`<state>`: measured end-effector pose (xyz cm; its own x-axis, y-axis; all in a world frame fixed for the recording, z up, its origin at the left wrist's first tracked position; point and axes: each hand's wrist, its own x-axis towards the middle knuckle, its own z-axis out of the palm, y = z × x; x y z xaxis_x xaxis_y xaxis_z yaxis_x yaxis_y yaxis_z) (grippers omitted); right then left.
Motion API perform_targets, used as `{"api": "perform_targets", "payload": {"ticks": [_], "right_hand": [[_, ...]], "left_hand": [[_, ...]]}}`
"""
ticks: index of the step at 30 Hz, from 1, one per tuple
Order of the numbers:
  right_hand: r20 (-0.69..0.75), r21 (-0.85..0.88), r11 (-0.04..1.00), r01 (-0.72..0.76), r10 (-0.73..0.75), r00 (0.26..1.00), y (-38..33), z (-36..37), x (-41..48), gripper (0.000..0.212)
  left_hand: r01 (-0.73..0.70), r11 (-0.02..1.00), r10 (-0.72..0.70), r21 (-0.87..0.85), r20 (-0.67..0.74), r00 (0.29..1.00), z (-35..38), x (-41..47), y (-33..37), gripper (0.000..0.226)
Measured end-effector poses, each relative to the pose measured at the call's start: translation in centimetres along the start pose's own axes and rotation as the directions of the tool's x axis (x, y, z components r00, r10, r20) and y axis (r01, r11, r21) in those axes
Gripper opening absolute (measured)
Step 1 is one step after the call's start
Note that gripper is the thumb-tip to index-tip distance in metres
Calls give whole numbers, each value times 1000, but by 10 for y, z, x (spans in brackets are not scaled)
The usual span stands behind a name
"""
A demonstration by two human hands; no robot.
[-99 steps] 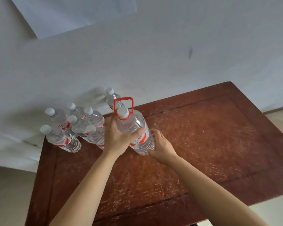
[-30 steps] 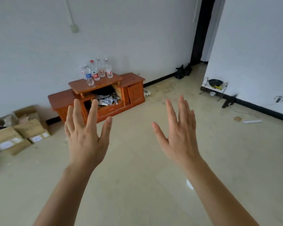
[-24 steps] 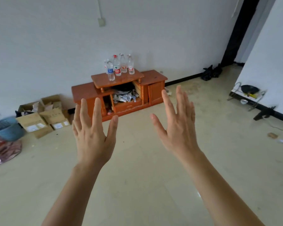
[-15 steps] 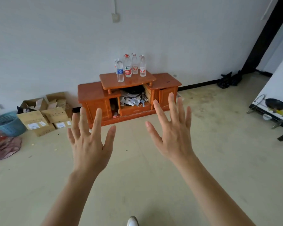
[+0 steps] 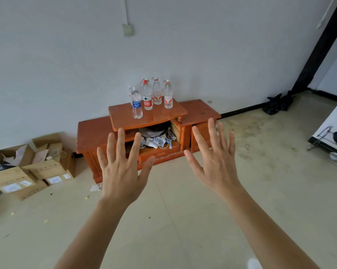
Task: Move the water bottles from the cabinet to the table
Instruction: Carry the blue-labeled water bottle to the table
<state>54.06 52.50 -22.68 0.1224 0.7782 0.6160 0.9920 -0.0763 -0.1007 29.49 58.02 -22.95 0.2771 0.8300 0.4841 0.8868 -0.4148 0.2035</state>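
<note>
- Facing a low orange-brown wooden cabinet (image 5: 97, 133) set against a white wall, across a stretch of beige floor
- Holding the left hand (image 5: 123, 171) up in front, its back to the camera, fingers straight and fanned apart, gripping nothing
- Holding the right hand (image 5: 216, 164) up beside it in the same way, fingers straight and spread, thumb out to the side, empty as well
- Touching neither the cabinet nor any bottle with either hand, both raised in the air well short of them
- Looking at the water bottles (image 5: 152, 96) standing upright in a close cluster on the cabinet's raised middle top, toward the wall side
- Picking out a blue-label bottle (image 5: 137, 102) at the front left, a red-label bottle (image 5: 148, 96) just beside it, and two more with red-and-white labels further right, each with a red loop at the neck
- Making out one more bottle partly hidden behind the blue-label one
- Seeing an open compartment under that top, stuffed with papers and cables (image 5: 156, 138)
- Noting open cardboard boxes (image 5: 28, 171) on the floor left of the cabinet
- Noting a wall socket (image 5: 128, 30) above the bottles, a black bag (image 5: 278, 102) at the foot of the wall on the right, and a metal rack (image 5: 326, 140) at the right edge
</note>
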Motion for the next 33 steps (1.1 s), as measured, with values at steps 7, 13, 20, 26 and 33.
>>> {"api": "perform_targets", "payload": {"ticks": [7, 13, 20, 26, 33], "right_hand": [[26, 53, 998, -21, 19, 999, 61, 135, 126, 68], [95, 113, 993, -13, 2, 996, 116, 232, 281, 71], [228, 182, 982, 59, -101, 968, 115, 340, 411, 80], [339, 180, 980, 80, -138, 931, 102, 460, 508, 85], [459, 196, 981, 8, -99, 883, 85, 575, 608, 88]], "left_hand": [[-4, 996, -1, 86, 64, 998, 113, 154, -15, 75], [31, 994, -38, 108, 58, 998, 180, 321, -20, 74], [137, 982, -146, 127, 63, 987, 242, 434, -73, 74], [194, 974, -209, 117, 130, 969, 331, 538, -149, 76], [120, 990, -137, 81, 258, 956, 408, 667, -222, 80]]}}
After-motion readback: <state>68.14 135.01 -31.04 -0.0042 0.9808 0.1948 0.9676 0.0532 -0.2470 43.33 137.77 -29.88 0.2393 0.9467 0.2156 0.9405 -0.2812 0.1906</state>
